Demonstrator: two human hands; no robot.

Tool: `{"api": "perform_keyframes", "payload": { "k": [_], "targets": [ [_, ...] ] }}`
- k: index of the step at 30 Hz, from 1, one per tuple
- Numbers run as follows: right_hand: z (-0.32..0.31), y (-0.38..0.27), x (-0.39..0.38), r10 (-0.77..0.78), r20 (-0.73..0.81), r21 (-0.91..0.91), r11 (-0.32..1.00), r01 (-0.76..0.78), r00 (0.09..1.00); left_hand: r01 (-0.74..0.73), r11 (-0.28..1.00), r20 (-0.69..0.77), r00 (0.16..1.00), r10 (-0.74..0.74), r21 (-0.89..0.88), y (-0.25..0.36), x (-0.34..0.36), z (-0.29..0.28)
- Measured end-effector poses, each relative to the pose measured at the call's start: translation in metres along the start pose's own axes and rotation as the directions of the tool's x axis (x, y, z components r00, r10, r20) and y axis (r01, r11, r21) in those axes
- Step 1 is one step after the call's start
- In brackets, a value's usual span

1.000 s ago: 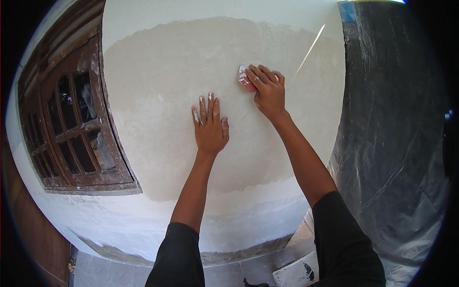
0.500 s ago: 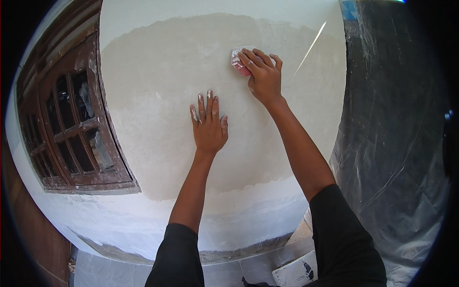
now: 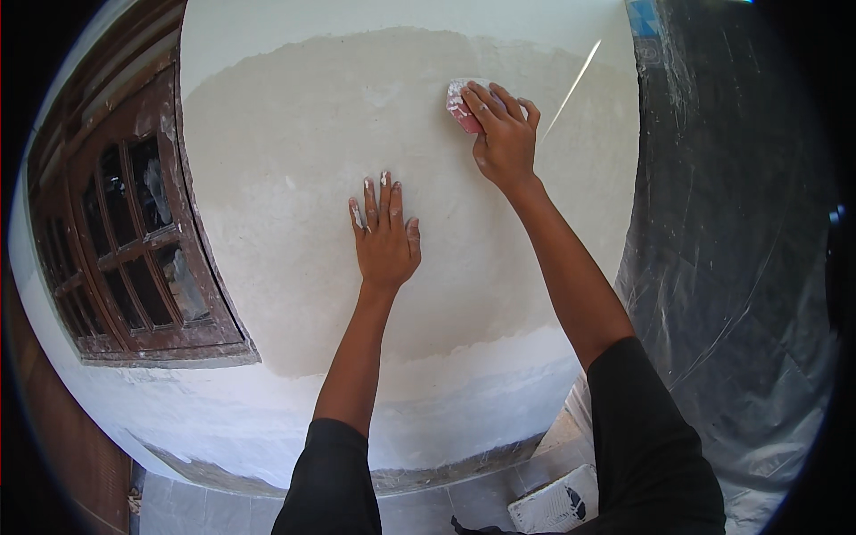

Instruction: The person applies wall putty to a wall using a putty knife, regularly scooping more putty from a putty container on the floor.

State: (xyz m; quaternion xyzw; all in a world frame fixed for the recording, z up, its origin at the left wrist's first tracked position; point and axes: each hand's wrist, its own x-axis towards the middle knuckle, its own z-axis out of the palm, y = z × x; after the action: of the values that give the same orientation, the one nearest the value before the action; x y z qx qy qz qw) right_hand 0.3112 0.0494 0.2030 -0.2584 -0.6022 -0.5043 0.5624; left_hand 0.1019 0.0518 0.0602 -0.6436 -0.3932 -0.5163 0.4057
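Note:
Against the upper part of a wall (image 3: 294,267), my right hand (image 3: 506,138) is closed round a small pinkish-red block (image 3: 461,109) smeared with white, perhaps a sanding block. Its face is pressed to the wall and hidden from view. Lower and to the left, my left hand (image 3: 386,245) lies flat on the same wall with its fingers spread and nothing in it. White smears mark its fingertips. Around both hands the wall carries a large beige-grey patch with an uneven border, and whiter areas show above and below it.
A brown wooden window (image 3: 143,241) with dark panes is set into the wall at the left. Dark plastic sheeting (image 3: 731,250) hangs along the right side. Below, a white-smeared container (image 3: 557,504) rests on grey floor tiles (image 3: 214,510). A thin streak of light crosses the upper right wall.
My right hand has slid a little to the right and slightly up with the block. My left hand stays flat in nearly the same place.

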Motion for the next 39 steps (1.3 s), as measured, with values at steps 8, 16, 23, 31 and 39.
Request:
{"api": "perform_keyframes", "payload": {
  "k": [8, 16, 23, 31, 39],
  "targets": [
    [-0.008, -0.039, -0.111, 0.027, 0.152, 0.093, 0.995, -0.042, 0.988, -0.009, 1.0, -0.011, 1.0, 0.009, 0.004, -0.01, -0.007, -0.002],
    [-0.026, -0.043, -0.066, 0.065, 0.014, 0.14, 0.988, -0.066, 0.998, -0.007, 1.0, -0.006, 1.0, 0.007, 0.018, -0.007, -0.009, -0.002],
    [0.013, -0.025, -0.002, 0.013, 0.001, 0.058, 0.998, -0.013, 1.0, -0.006, 1.0, 0.012, 1.0, 0.005, 0.022, 0.0, -0.011, 0.001],
    [-0.015, -0.056, -0.117, -0.009, 0.159, 0.141, 0.99, -0.014, 0.987, -0.003, 1.0, 0.008, 1.0, 0.003, 0.024, -0.004, -0.017, 0.0],
    [-0.005, -0.03, -0.008, -0.016, 0.002, 0.101, 0.995, 0.016, 1.0, -0.01, 0.999, 0.037, 0.999, 0.008, 0.049, -0.002, -0.017, -0.002]
  ]
}}
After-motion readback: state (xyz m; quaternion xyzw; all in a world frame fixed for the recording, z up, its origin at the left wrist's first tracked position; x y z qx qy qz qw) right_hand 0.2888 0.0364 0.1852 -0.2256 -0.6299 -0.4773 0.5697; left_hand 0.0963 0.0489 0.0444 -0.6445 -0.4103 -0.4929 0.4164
